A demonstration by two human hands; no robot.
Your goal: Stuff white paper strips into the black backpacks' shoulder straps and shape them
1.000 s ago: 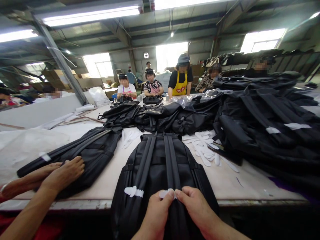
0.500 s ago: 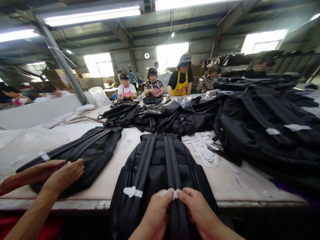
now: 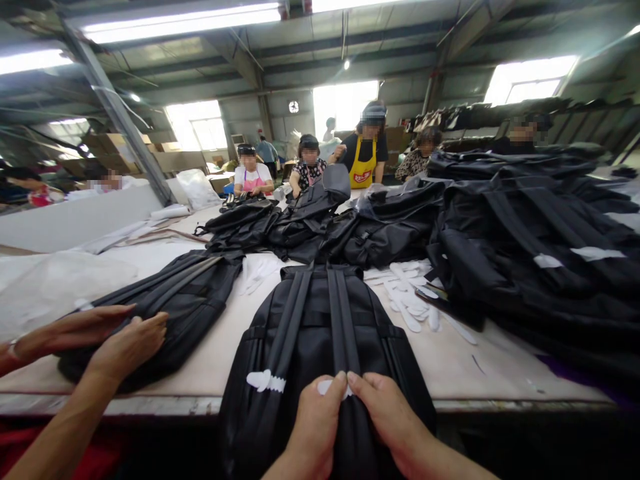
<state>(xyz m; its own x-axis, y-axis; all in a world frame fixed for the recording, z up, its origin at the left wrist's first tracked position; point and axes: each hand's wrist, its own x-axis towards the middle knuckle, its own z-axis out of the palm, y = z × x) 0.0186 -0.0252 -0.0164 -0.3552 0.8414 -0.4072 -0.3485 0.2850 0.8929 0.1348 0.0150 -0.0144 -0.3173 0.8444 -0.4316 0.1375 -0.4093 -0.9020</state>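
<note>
A black backpack [image 3: 313, 320] lies in front of me, straps up, its lower end over the table's front edge. My left hand [image 3: 317, 417] and my right hand [image 3: 387, 413] meet at its right shoulder strap [image 3: 344, 320]. Both thumbs press on a white strip [image 3: 325, 387] that goes around this strap; the fingers curl at the strap's sides and are partly hidden. Around the left strap [image 3: 287, 327] sits another white strip [image 3: 266, 381], its rounded end sticking out to the left.
Loose white strips [image 3: 405, 293] lie right of the backpack. Black bags pile up at the right [image 3: 525, 247] and across the back [image 3: 380, 233]. On the left, a co-worker's hands [image 3: 125, 343] hold another backpack [image 3: 195, 300]. Several people work behind the table [image 3: 495, 373].
My thumbs have shifted slightly up and press closer together over the white strip. Across the table, a co-worker in a yellow apron has raised a hand, and a black bag part now stands up there.
</note>
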